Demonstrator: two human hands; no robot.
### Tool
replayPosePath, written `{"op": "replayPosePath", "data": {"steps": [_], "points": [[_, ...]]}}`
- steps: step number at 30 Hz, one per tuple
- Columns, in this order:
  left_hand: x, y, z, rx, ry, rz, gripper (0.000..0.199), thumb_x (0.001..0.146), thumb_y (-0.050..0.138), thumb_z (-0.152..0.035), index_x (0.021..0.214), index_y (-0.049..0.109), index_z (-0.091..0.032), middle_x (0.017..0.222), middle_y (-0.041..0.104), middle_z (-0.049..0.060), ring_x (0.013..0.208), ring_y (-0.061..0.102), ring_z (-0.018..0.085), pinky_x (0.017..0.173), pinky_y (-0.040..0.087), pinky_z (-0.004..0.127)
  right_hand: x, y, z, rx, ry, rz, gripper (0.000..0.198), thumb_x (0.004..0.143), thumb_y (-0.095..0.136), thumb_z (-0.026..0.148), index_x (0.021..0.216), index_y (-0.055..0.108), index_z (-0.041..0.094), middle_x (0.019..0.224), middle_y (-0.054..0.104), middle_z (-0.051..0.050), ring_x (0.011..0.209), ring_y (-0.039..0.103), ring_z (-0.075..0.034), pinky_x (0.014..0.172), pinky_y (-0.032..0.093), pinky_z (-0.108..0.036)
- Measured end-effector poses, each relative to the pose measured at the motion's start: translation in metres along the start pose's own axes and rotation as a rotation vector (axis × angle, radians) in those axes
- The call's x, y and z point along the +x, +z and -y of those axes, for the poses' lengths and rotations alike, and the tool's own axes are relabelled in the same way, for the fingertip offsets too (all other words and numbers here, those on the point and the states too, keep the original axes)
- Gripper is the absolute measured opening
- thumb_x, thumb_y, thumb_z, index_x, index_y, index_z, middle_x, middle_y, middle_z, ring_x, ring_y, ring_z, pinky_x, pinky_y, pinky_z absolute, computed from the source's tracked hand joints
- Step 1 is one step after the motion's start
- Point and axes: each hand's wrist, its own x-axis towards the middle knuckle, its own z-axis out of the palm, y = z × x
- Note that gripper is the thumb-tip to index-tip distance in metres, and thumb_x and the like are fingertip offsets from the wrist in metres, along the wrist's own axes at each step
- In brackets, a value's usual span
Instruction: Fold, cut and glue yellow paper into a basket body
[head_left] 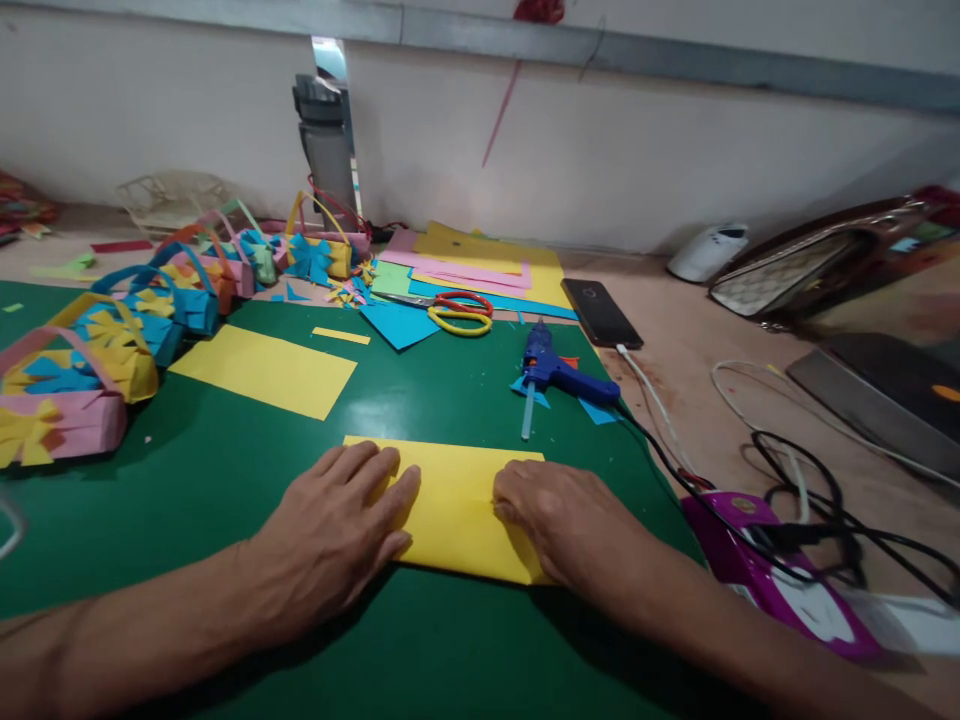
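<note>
A folded sheet of yellow paper (457,505) lies on the green mat in front of me. My left hand (337,520) rests on its left end with fingers stretched and slightly apart. On the right end, my right hand (547,505) presses down with its fingers curled closed against the paper; its fingertips are partly hidden. Beyond the left hand lies a flat yellow paper rectangle (264,370), with a narrow yellow strip (341,336) near it. A blue glue gun (555,365) with a clear glue stick sits past my right hand.
Several small paper baskets (165,310) line the left side. Scissors (457,308) lie by coloured paper sheets (487,255) at the back. A phone (602,312), cables and a magenta power strip (780,570) are at right. A grey bottle (328,150) stands by the wall.
</note>
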Motion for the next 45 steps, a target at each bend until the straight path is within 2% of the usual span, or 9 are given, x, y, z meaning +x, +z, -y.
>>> {"op": "replayPosePath", "data": {"steps": [6, 12, 16, 20, 26, 31, 33, 37, 45], "points": [[-0.004, 0.001, -0.006, 0.078, -0.023, 0.017, 0.046, 0.092, 0.043, -0.045, 0.124, 0.05, -0.012, 0.124, 0.054, 0.016, 0.114, 0.046, 0.036, 0.096, 0.037, 0.054, -0.002, 0.022, 0.003, -0.041, -0.114, -0.28, 0.019, 0.081, 0.044, 0.006, 0.068, 0.051, 0.019, 0.061, 0.058, -0.001, 0.056, 0.049, -0.016, 0.056, 0.027, -0.029], [-0.003, 0.008, -0.023, 0.124, 0.038, -0.022, 0.058, 0.091, 0.041, -0.054, 0.132, 0.044, -0.013, 0.131, 0.052, 0.019, 0.122, 0.044, 0.04, 0.103, 0.021, 0.06, 0.0, 0.032, 0.002, -0.05, -0.18, -0.416, 0.022, 0.085, 0.042, 0.007, 0.069, 0.051, 0.019, 0.061, 0.057, -0.001, 0.058, 0.049, -0.017, 0.062, 0.03, -0.029], [0.0, 0.008, -0.031, 0.122, 0.075, -0.039, 0.066, 0.089, 0.044, -0.057, 0.136, 0.038, -0.011, 0.136, 0.046, 0.021, 0.129, 0.037, 0.041, 0.105, 0.021, 0.057, 0.002, 0.033, 0.0, -0.004, -0.208, -0.475, 0.027, 0.089, 0.039, 0.009, 0.067, 0.051, 0.019, 0.06, 0.056, -0.001, 0.056, 0.048, -0.016, 0.06, 0.03, -0.029], [0.006, 0.013, -0.032, -0.039, 0.19, 0.042, 0.077, 0.084, 0.047, -0.063, 0.14, 0.032, -0.013, 0.145, 0.036, 0.019, 0.134, 0.027, 0.043, 0.104, 0.026, 0.057, 0.004, 0.033, -0.001, 0.026, -0.248, -0.503, 0.031, 0.091, 0.037, 0.01, 0.066, 0.051, 0.02, 0.057, 0.054, 0.0, 0.053, 0.047, -0.015, 0.059, 0.03, -0.029], [0.006, 0.023, -0.034, -0.15, 0.134, 0.148, 0.083, 0.083, 0.044, -0.067, 0.143, 0.024, -0.014, 0.147, 0.028, 0.024, 0.133, 0.022, 0.049, 0.088, 0.032, 0.074, -0.001, 0.027, -0.002, 0.093, -0.175, -0.47, 0.024, 0.093, 0.041, 0.022, 0.074, 0.055, 0.019, 0.063, 0.06, -0.001, 0.058, 0.054, -0.016, 0.06, 0.036, -0.029], [0.0, 0.019, -0.036, -0.114, 0.092, 0.146, 0.081, 0.085, 0.043, -0.065, 0.143, 0.024, -0.012, 0.145, 0.029, 0.029, 0.128, 0.032, 0.049, 0.085, 0.043, 0.062, -0.003, 0.022, -0.006, 0.192, -0.182, -0.415, 0.023, 0.092, 0.043, 0.02, 0.072, 0.055, 0.02, 0.062, 0.059, -0.001, 0.058, 0.054, -0.015, 0.06, 0.038, -0.028], [0.0, 0.016, -0.035, -0.097, 0.077, 0.15, 0.081, 0.086, 0.041, -0.065, 0.143, 0.026, -0.011, 0.143, 0.032, 0.029, 0.128, 0.035, 0.047, 0.089, 0.041, 0.06, -0.001, 0.022, -0.006, 0.207, -0.208, -0.415, 0.026, 0.092, 0.043, 0.019, 0.069, 0.054, 0.02, 0.061, 0.057, 0.0, 0.057, 0.052, -0.014, 0.061, 0.038, -0.028], [0.002, 0.015, -0.033, -0.066, 0.059, 0.136, 0.084, 0.083, 0.04, -0.069, 0.143, 0.027, -0.012, 0.143, 0.03, 0.031, 0.13, 0.029, 0.05, 0.096, 0.025, 0.07, 0.003, 0.027, -0.004, 0.16, -0.219, -0.431, 0.03, 0.094, 0.041, 0.021, 0.067, 0.053, 0.02, 0.063, 0.055, -0.001, 0.058, 0.05, -0.014, 0.059, 0.036, -0.028], [0.001, 0.022, -0.033, -0.202, 0.068, 0.201, 0.09, 0.08, 0.043, -0.072, 0.145, 0.022, -0.014, 0.15, 0.017, 0.026, 0.136, 0.007, 0.049, 0.095, 0.025, 0.072, 0.004, 0.031, -0.003, 0.105, -0.18, -0.476, 0.03, 0.094, 0.04, 0.02, 0.068, 0.054, 0.019, 0.06, 0.055, -0.001, 0.055, 0.052, -0.014, 0.055, 0.036, -0.026]]}}
